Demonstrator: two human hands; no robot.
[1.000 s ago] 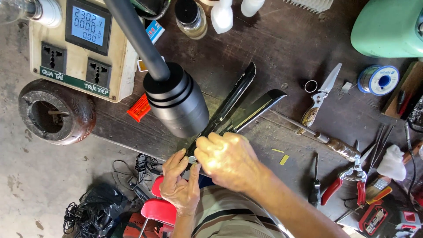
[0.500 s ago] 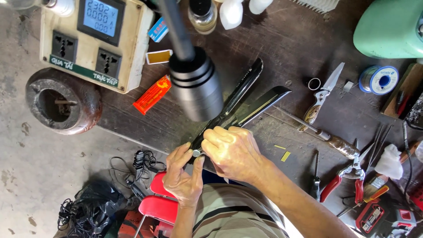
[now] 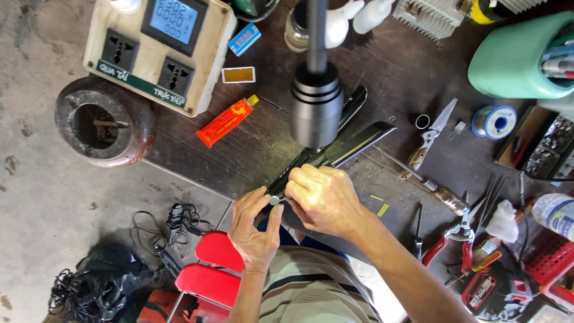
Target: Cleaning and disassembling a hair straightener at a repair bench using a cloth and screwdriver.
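A: What do we have in our hands?

B: Our left hand (image 3: 256, 224) pinches a small round silvery metal piece (image 3: 275, 200) between thumb and forefinger, at the near end of a long, glossy black part (image 3: 341, 146). Our right hand (image 3: 323, 197) is curled over that same end, fingers bent and gripping it from above. We cannot tell exactly how the metal piece sits against the black part, since our fingers cover the joint.

A: And where does the black part lie?

B: On the dark, scuffed wooden bench (image 3: 251, 143), running from our hands away to the far right, its smooth face catching a pale streak of light. A thick black cylinder on a rod (image 3: 315, 101) hangs blurred just above it.

A: What else is around us?

B: To the far left, a cream plastic socket box with a blue screen (image 3: 158, 51), and near it an orange tube (image 3: 227, 121) with a yellow cap. Left of the bench a rusty round iron pot (image 3: 104, 127) stands on the grey concrete floor. On the right lie steel scissors (image 3: 429, 139), a spool of thin wire (image 3: 494, 121) and red-handled pliers (image 3: 454, 245). A red stool (image 3: 209, 266) shows below our hands, and tangled black cable (image 3: 176, 224) lies left of it
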